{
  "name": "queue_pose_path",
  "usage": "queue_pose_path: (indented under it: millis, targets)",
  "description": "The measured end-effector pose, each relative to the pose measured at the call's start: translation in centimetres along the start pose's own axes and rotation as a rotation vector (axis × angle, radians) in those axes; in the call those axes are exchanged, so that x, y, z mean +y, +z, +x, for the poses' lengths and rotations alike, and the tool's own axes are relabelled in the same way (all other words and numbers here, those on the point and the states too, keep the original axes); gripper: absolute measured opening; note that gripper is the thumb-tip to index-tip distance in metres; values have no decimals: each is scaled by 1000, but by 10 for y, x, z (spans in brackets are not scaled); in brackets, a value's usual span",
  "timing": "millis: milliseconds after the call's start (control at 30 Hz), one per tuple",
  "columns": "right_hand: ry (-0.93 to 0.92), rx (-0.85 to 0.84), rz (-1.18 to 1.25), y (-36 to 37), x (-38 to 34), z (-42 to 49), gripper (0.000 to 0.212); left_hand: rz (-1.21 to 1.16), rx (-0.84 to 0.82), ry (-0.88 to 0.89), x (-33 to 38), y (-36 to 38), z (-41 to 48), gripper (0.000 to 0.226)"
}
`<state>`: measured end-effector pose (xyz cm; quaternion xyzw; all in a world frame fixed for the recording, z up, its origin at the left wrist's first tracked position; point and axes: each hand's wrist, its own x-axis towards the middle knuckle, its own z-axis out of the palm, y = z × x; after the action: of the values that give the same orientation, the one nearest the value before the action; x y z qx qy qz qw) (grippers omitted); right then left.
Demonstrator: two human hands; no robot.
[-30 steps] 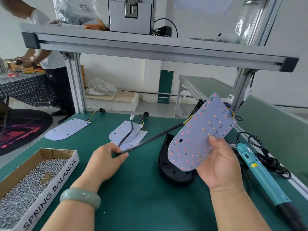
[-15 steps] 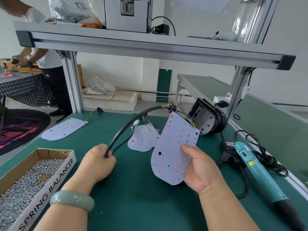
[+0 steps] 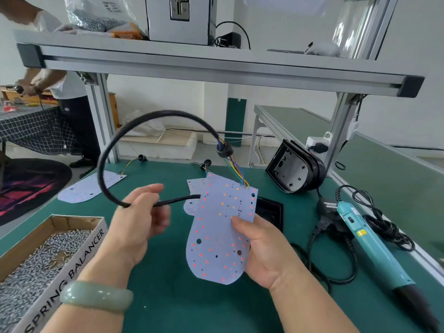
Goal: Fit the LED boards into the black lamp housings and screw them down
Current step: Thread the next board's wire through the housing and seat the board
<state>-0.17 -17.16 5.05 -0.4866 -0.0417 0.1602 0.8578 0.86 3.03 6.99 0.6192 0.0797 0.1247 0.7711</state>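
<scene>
My right hand [image 3: 262, 251] grips a pale LED board [image 3: 221, 231] dotted with red and orange LEDs, holding it upright above the green mat. Coloured wires run from its top edge to a black grommet [image 3: 224, 150] on a thick black cable [image 3: 134, 131]. That cable loops up and back down to my left hand [image 3: 141, 219], which pinches it near its free end. A black lamp housing [image 3: 295, 173] stands on its edge at the back right, open side facing me. More LED boards lie flat on the mat, one [image 3: 89, 188] at the left and others [image 3: 194, 188] behind the held board.
A cardboard box of screws [image 3: 48, 258] sits at the near left. A teal electric screwdriver [image 3: 374, 251] with its black cord lies at the right. A black rectangular part [image 3: 269, 212] lies behind my right hand. An aluminium frame shelf [image 3: 216, 66] spans overhead. A person stands at the far left.
The cable has bowed into a much taller loop and the grommet has risen. The board sits a little lower and more upright in my right hand. My left hand shifted right along the cable.
</scene>
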Motion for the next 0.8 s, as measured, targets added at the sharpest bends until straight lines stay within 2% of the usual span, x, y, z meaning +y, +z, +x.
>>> queue_pose_path:
  millis: [67,133,167,233,267,333,367,400,433,500,567,633,800]
  targets:
    - [1,-17,-32,6,6,-1,25,-7,-245,-147,0,7,-9,32]
    - [-5,-26,-101,11,10,-2,29,18,-444,-223,-6,11,-16,39]
    - [-17,-19,-139,13,12,-2,32,47,-473,-215,-8,13,-17,35]
    - [-102,25,-264,17,11,-4,31,91,-402,-156,-13,16,-16,25]
    - [-195,93,-392,16,8,-3,25,82,-342,-124,-14,16,-14,25]
    - [-439,402,-724,6,-1,-2,9,3,-262,-96,-14,14,-10,27]
    - [-532,589,-884,-2,-6,-1,17,-42,-237,-91,-13,14,-9,25]
    - [-554,733,-998,-12,-11,0,34,-84,-215,-86,-13,13,-7,25]
    - [-480,811,-1072,-23,-15,1,50,-128,-197,-81,-13,12,-6,25]
    - [-194,814,-1139,-38,-17,4,70,-204,-188,-62,-13,12,-4,28]
    - [16,745,-1157,-45,-13,8,62,-262,-221,-29,-13,13,-5,28]
    - [40,764,-1149,-49,-12,9,53,-319,-248,14,-13,14,-6,27]
    - [-55,837,-895,-50,-14,12,61,-444,-331,73,-14,14,-7,30]
